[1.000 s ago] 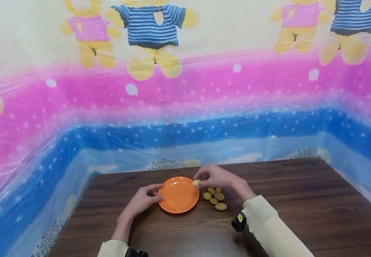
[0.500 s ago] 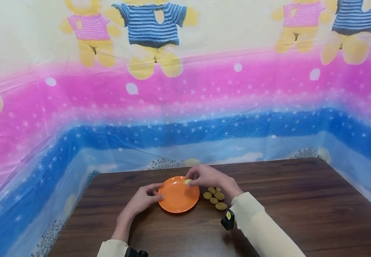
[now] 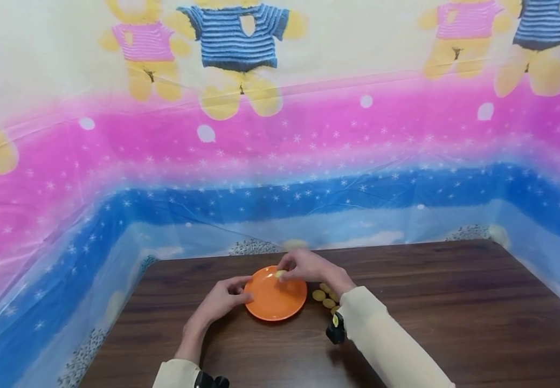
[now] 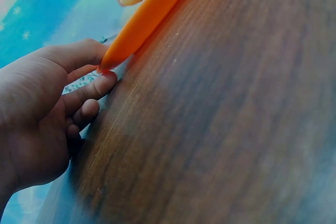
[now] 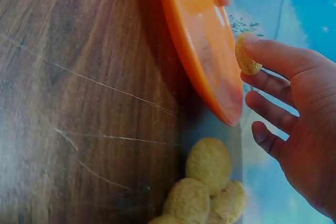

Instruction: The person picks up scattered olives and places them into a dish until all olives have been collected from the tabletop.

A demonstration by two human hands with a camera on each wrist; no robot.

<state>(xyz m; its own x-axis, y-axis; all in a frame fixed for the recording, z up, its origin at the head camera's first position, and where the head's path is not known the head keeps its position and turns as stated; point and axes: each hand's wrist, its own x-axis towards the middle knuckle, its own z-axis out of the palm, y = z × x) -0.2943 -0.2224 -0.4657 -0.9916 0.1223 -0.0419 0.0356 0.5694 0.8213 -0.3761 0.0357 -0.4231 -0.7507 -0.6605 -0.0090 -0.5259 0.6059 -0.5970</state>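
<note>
An orange plate (image 3: 272,304) lies on the wooden table. My left hand (image 3: 222,297) pinches its left rim between thumb and fingers, which the left wrist view shows close to the plate edge (image 4: 142,27). Over the plate's far right part, my right hand (image 3: 306,267) pinches a small round yellow biscuit (image 5: 247,55) between thumb and index finger. The other fingers of that hand are loosely bent in the right wrist view. The plate surface that shows bears nothing. To its right lie several similar biscuits (image 5: 209,165), partly hidden by the right wrist in the head view.
The dark wooden table (image 3: 435,302) extends on both sides of the plate. Behind it hangs a printed cloth (image 3: 333,178) with bears and snowflakes. A small black camera (image 3: 336,328) sits on the right wrist.
My right hand has carried the biscuit leftward, from the plate's right rim to over the plate. The left hand keeps its hold on the rim. The head view has shifted slightly.
</note>
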